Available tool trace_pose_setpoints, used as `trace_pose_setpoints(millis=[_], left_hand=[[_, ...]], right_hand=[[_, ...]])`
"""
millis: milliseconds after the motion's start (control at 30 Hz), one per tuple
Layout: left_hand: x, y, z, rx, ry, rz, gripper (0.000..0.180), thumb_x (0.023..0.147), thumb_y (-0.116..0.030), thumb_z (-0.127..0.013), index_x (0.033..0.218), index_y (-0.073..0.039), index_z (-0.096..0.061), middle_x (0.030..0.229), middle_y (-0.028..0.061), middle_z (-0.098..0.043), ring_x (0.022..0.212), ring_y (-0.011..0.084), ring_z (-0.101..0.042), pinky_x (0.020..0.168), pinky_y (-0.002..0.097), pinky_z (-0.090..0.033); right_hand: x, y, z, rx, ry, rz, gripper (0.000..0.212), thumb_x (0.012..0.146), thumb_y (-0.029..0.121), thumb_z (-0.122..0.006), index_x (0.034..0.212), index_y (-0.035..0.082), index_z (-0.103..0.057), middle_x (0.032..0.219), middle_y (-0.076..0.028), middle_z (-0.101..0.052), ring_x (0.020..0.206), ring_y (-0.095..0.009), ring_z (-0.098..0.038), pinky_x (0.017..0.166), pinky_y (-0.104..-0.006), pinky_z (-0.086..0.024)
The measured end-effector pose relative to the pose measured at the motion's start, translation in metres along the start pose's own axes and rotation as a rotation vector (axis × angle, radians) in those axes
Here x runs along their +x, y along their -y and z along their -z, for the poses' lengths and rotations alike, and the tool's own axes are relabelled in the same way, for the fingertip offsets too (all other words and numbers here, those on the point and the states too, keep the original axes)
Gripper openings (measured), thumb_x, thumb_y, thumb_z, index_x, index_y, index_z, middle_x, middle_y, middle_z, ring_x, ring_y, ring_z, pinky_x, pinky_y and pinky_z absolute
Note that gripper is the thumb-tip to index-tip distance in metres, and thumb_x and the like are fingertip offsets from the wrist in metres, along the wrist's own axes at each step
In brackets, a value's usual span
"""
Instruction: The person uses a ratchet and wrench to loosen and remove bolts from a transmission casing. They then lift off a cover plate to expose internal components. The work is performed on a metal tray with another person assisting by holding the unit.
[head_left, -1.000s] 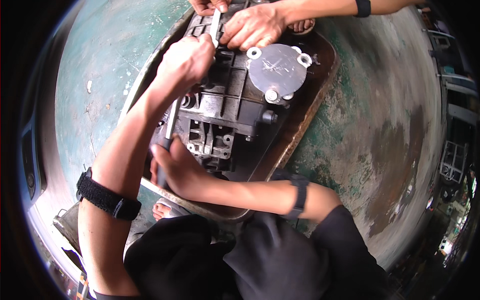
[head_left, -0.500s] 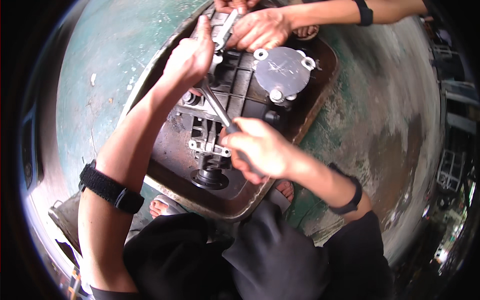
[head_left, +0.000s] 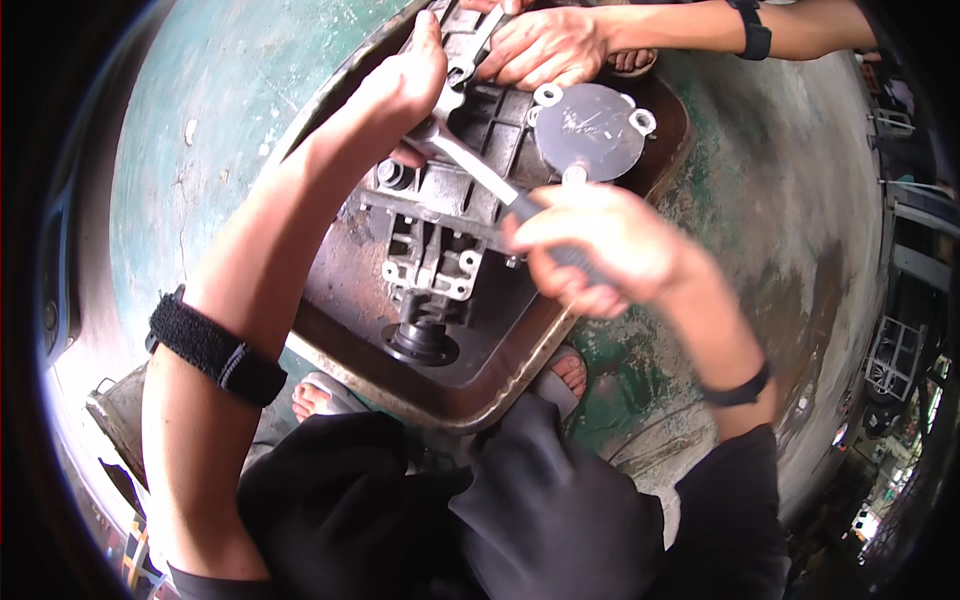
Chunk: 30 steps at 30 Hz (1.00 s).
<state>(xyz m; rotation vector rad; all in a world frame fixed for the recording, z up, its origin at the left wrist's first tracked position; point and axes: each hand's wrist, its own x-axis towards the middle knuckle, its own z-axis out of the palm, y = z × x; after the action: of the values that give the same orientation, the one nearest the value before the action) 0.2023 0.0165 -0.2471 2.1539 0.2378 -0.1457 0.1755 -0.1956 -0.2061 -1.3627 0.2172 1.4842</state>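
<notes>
My right hand [head_left: 600, 240], slightly blurred, is wrapped round the dark handle of a ratchet wrench [head_left: 482, 170]. The wrench's bright shaft slants up and left to its head. There my left hand [head_left: 405, 92] closes on it, thumb raised and most fingers hidden behind the palm. Both work over a ribbed metal gearbox-like housing [head_left: 465, 188] lying in a rusty metal tray [head_left: 345, 275]. Just beyond my left hand a spanner [head_left: 484, 38] sits on the housing, by another person's hand [head_left: 550, 45].
A round grey cover [head_left: 590, 130] with bolt lugs sits at the housing's right. Nearer me, a bracket-like part [head_left: 430, 255] ends in a dark round flange [head_left: 420, 343]. My sandalled feet flank the tray's near rim [head_left: 450, 424]. Worn green floor [head_left: 220, 180] surrounds it.
My right hand has swung the wrench handle up and to the right. The view has shifted a little, and my left hand stays at the wrench head.
</notes>
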Motion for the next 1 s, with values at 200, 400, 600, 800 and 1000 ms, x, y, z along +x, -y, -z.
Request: trace_pose_setpoints(millis=[200, 400, 600, 800, 1000], left_hand=[[0.014, -0.006, -0.009, -0.170, -0.061, 0.519, 0.087, 0.092, -0.068, -0.019, 0.131, 0.004, -0.048, 0.122, 0.0299, -0.056, 0.110, 0.0418, -0.058, 0.072, 0.0498, -0.059], [0.015, -0.004, -0.003, 0.067, 0.051, 0.264, 0.080, 0.096, -0.059, -0.016, 0.115, 0.009, -0.055, 0.099, 0.0328, -0.060, 0.095, 0.0441, -0.059, 0.086, 0.0471, -0.046], [0.009, -0.003, -0.006, -0.042, -0.092, 0.059, 0.084, 0.097, -0.060, -0.013, 0.099, 0.012, -0.057, 0.075, 0.0295, -0.062, 0.066, 0.0374, -0.066, 0.063, 0.0446, -0.054], [0.014, 0.007, -0.009, -0.134, -0.076, 0.374, 0.085, 0.095, -0.063, -0.015, 0.114, 0.009, -0.056, 0.096, 0.0312, -0.063, 0.085, 0.0399, -0.066, 0.049, 0.0443, -0.059], [0.025, 0.015, 0.000, 0.110, 0.021, 0.132, 0.080, 0.095, -0.060, -0.020, 0.129, 0.008, -0.046, 0.109, 0.0344, -0.058, 0.098, 0.0424, -0.062, 0.066, 0.0419, -0.059]], right_hand=[[0.016, -0.033, -0.020, 0.158, -0.016, 0.198, 0.017, 0.092, 0.016, -0.050, 0.095, -0.001, -0.051, 0.053, -0.007, -0.045, 0.032, -0.014, -0.038, 0.029, -0.0276, -0.032], [0.097, -0.052, -0.144, 0.323, -0.003, 0.550, 0.027, 0.098, 0.020, -0.042, 0.109, -0.004, -0.033, 0.068, -0.010, -0.054, 0.058, -0.019, -0.058, 0.055, -0.0322, -0.048], [0.044, -0.043, -0.070, 0.056, 0.074, 0.128, 0.017, 0.095, 0.014, -0.047, 0.085, 0.001, -0.044, 0.060, -0.009, -0.052, 0.044, -0.020, -0.054, 0.036, -0.0307, -0.040], [0.021, -0.039, -0.008, -0.006, 0.158, 0.285, 0.021, 0.094, 0.014, -0.049, 0.107, -0.002, -0.047, 0.057, -0.007, -0.050, 0.037, -0.014, -0.048, 0.030, -0.0260, -0.036], [0.074, -0.044, -0.126, 0.206, 0.069, 0.368, 0.025, 0.096, 0.015, -0.046, 0.110, 0.005, -0.027, 0.072, -0.005, -0.051, 0.061, -0.018, -0.057, 0.055, -0.0311, -0.048]])
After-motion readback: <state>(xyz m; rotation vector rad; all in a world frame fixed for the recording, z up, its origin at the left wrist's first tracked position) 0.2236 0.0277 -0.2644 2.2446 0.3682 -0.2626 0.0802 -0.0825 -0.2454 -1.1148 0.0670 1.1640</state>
